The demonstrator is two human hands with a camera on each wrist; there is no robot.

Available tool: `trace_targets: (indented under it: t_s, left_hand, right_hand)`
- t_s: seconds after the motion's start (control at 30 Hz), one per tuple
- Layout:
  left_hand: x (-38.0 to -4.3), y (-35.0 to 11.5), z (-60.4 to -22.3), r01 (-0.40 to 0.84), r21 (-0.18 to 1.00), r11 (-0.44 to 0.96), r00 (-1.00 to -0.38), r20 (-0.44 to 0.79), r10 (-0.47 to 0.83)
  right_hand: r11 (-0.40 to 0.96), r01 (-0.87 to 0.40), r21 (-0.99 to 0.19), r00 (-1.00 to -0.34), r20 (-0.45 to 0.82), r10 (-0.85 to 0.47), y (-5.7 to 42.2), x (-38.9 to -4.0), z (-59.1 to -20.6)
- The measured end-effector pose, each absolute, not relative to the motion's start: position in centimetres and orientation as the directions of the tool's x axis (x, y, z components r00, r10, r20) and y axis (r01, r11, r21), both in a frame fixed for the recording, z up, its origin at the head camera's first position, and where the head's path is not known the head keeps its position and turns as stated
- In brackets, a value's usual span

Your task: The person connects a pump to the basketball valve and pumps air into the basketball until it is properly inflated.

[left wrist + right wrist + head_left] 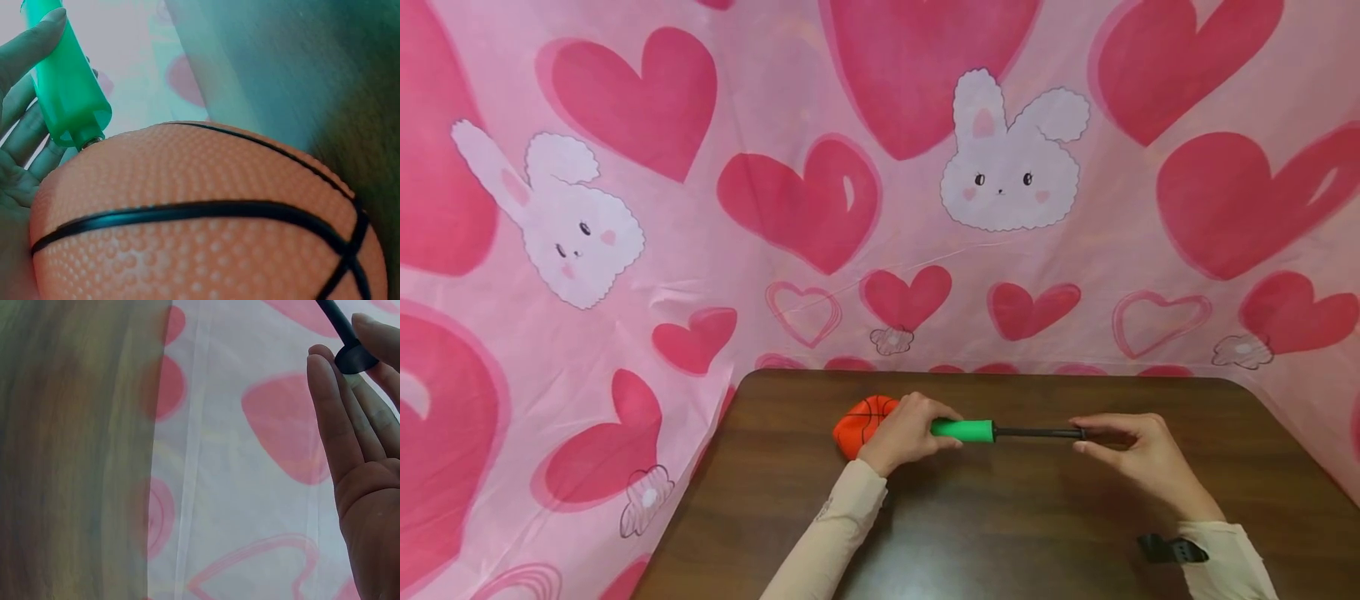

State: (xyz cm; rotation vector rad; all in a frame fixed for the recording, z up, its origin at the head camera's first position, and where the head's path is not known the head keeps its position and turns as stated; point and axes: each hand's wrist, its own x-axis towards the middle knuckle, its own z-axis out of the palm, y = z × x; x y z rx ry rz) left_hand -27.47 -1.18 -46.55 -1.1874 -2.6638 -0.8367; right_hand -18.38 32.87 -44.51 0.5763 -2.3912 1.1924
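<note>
An orange toy basketball [855, 427] with black lines looks partly deflated in the head view, its right side hidden by my left hand [910, 429]. That hand grips the green barrel of a small hand pump [970, 431]. In the left wrist view the green pump [69, 81] meets the basketball [206, 175] through a short metal needle. My right hand [1138, 454] pinches the end of the black pump rod, which is drawn well out of the barrel. In the right wrist view the rod's round black end cap [356, 358] sits between thumb and fingers.
A dark brown wooden table [1000, 525] with rounded corners lies under both hands. Behind it and to the left hangs a pink cloth [917, 250] printed with hearts and rabbits. A black strap [1172, 548] shows at the right wrist.
</note>
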Motion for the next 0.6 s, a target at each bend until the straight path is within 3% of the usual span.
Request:
trace_targets:
  t_s: [0.6]
  left_hand:
    - [-27.1,-1.0,-46.3,0.710,0.459,0.534,-0.690,0.304,0.657]
  right_hand:
    - [0.538,-0.518,-0.665,-0.843,0.502,-0.191,31.8,-19.2,-45.2]
